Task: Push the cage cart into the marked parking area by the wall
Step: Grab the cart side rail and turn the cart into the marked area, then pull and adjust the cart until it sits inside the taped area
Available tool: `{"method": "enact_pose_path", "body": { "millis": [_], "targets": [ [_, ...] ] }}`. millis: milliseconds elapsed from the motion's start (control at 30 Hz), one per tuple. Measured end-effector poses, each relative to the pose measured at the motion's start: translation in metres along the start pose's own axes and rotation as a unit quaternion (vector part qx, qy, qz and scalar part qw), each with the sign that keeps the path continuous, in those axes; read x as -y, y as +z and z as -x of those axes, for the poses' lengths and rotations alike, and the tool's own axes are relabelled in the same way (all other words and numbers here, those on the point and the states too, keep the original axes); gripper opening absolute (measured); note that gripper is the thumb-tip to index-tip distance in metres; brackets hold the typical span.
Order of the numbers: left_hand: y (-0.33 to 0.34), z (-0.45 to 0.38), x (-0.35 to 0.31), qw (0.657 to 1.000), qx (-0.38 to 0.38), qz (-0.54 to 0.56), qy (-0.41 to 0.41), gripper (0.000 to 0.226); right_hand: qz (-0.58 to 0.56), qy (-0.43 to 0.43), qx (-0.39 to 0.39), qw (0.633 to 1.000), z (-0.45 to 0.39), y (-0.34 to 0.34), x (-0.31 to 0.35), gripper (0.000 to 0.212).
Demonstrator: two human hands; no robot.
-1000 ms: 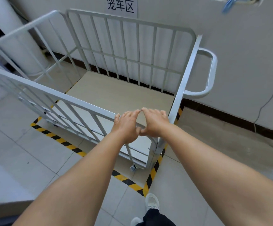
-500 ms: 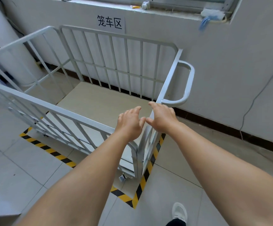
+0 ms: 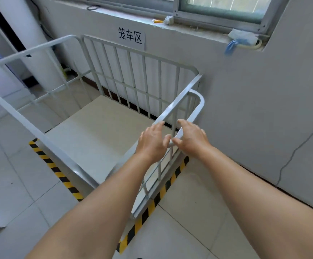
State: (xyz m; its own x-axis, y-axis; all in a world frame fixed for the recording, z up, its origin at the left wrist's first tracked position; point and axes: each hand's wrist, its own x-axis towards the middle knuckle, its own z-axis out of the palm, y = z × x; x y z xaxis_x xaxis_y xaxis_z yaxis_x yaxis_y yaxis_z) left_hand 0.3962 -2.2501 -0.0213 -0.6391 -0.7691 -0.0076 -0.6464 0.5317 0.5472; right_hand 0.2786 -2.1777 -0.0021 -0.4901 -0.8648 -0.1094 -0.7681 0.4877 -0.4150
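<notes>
The white cage cart (image 3: 103, 135) with barred sides and a bare beige deck stands against the wall (image 3: 245, 109), under a paper sign (image 3: 130, 37). Yellow-black floor tape (image 3: 58, 171) runs along its near and right sides. My left hand (image 3: 152, 141) lies with relaxed, spread fingers on the top rail of the cart's right side. Beside it, my right hand (image 3: 191, 139) rests over the looped push handle (image 3: 200, 105), fingers loosely draped. The thumbs almost touch.
A white round pillar (image 3: 30, 34) stands left of the cart's far corner. A window sill (image 3: 189, 27) with small scraps runs above the sign. Tiled floor (image 3: 11, 184) lies left of the tape, and concrete floor (image 3: 198, 202) to the right.
Both hands have shifted from the near rail's corner to the right side rail and push handle. The cart now sits closer to the wall, within the tape lines.
</notes>
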Motion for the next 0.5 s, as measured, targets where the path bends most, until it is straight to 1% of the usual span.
{"method": "enact_pose_path", "body": {
  "millis": [100,200,333,500],
  "targets": [
    [0.013,-0.020,-0.019,1.000,-0.005,-0.011,-0.017,0.054,-0.007,-0.004,0.002,1.000,-0.018,-0.013,-0.024,0.063],
    [0.023,-0.046,-0.036,1.000,-0.014,-0.012,-0.017,0.055,-0.011,-0.008,0.001,1.000,-0.041,-0.026,-0.043,0.061],
    [0.039,-0.094,-0.056,1.000,-0.018,0.000,-0.013,0.055,-0.003,-0.005,-0.005,1.000,-0.084,-0.044,-0.068,0.065],
    [0.056,-0.161,-0.079,1.000,-0.012,0.020,-0.011,0.056,0.010,0.007,-0.005,1.000,-0.142,-0.068,-0.094,0.062]
  ]
}}
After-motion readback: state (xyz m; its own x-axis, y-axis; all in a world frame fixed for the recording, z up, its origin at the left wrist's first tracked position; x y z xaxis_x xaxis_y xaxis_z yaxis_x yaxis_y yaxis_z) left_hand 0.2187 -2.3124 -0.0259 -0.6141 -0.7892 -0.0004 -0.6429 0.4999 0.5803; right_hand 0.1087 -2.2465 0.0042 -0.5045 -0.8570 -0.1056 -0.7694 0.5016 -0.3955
